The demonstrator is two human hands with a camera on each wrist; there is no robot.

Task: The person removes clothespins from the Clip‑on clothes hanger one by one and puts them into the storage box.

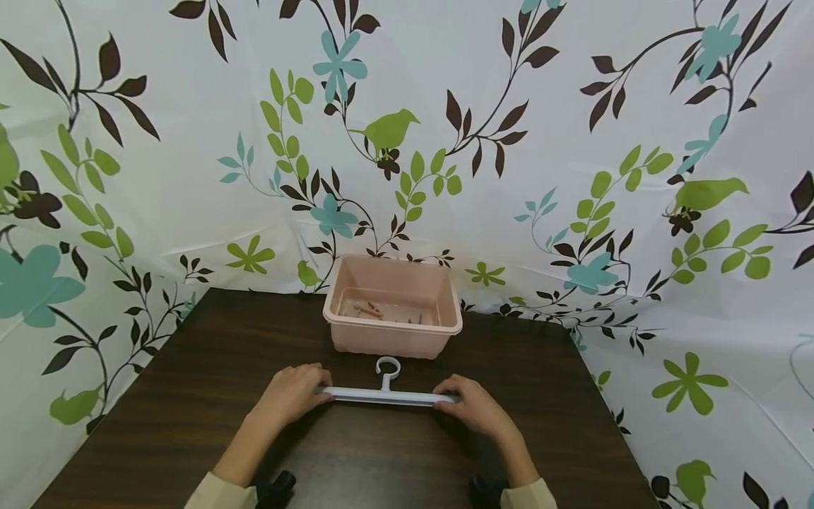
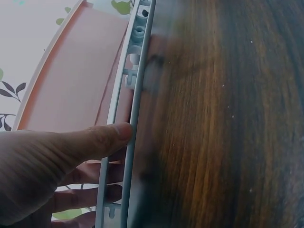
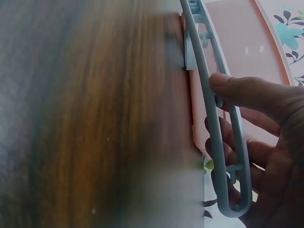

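Note:
A light blue-grey plastic hanger (image 1: 381, 396) with a curled hook lies across the middle of the head view, hook toward the bin. My left hand (image 1: 292, 392) grips its left end; in the left wrist view the thumb presses one side of the long double-railed bar (image 2: 137, 85) and the fingers curl behind it. My right hand (image 1: 473, 406) holds the right end likewise, and in the right wrist view the rounded end of the bar (image 3: 215, 137) shows past the fingers. Small pegs and crosspieces sit between the rails.
Just beyond the hanger, a pink plastic bin (image 1: 384, 343) stands at the back of the dark wooden table (image 1: 254, 332). Several small brownish pieces (image 1: 369, 309), too small to identify, lie in it. Behind and beside the table hangs a white leaf-and-bird patterned cloth (image 1: 407, 85).

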